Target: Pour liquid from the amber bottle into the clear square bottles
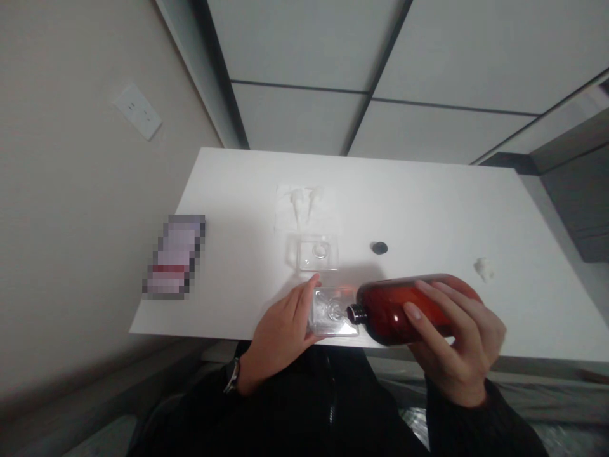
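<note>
My right hand is wrapped around a reddish-brown bottle, tipped on its side with its uncapped neck pointing left. The bottle's mouth is just over a clear square plastic container with a round opening near its middle. My left hand, a watch on its wrist, grips the left side of that container at the table's front edge. Whether liquid is running from the bottle is too faint to tell. Just beyond, a clear plastic piece with a round hole lies on the table.
Two white nozzle-like pieces lie on a pale sheet farther back on the white table. A black cap is right of centre, a small white crumpled thing at the right. A blurred-out phone-shaped object lies at the left edge.
</note>
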Available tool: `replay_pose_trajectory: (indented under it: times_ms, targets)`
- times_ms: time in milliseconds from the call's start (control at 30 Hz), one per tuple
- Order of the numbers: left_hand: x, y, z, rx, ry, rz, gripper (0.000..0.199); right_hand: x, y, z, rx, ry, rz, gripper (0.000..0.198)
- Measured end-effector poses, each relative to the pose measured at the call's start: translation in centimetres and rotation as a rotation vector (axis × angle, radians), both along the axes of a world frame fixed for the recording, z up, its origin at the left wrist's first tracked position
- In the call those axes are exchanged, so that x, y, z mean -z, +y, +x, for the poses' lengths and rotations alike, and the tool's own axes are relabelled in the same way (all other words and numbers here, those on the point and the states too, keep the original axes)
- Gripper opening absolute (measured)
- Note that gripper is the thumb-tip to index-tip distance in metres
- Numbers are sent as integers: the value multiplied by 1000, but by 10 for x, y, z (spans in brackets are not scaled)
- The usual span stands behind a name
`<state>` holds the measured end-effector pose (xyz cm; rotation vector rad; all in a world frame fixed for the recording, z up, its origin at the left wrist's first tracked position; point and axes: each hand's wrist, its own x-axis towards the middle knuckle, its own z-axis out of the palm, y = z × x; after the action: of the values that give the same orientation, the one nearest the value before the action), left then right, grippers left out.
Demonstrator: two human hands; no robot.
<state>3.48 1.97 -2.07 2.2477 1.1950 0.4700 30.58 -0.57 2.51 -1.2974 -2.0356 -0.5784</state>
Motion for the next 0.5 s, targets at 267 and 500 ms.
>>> replay_pose_trajectory:
  times_ms: [267, 500]
  targets:
    - [-1, 0, 1, -5, -3, -4, 124, -2, 1, 0, -4, 4, 1, 70]
    - [-3, 1, 1, 6, -12, -1, 125, 0, 0, 3, -16, -1, -2, 70]
